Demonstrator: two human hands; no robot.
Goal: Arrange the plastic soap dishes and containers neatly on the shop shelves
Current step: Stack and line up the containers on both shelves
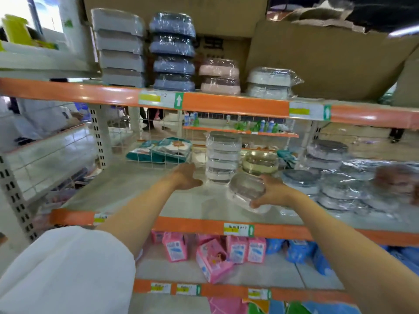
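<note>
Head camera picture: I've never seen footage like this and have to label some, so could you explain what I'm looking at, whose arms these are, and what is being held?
There is no machine here. The single picture comes from a wide-angle camera worn on a person's head, looking forward and down, so the two bare arms are the wearer's own. They are reaching into the middle shelf of an orange-edged shop rack. The right hand grips a clear-wrapped soap dish, tilted, near the shelf's front. The left hand is open and holds nothing, next to a tall stack of wrapped dishes. More wrapped dishes lie to the right, and neat coloured stacks stand on the top shelf. Pink packets sit on the shelf below.
</note>
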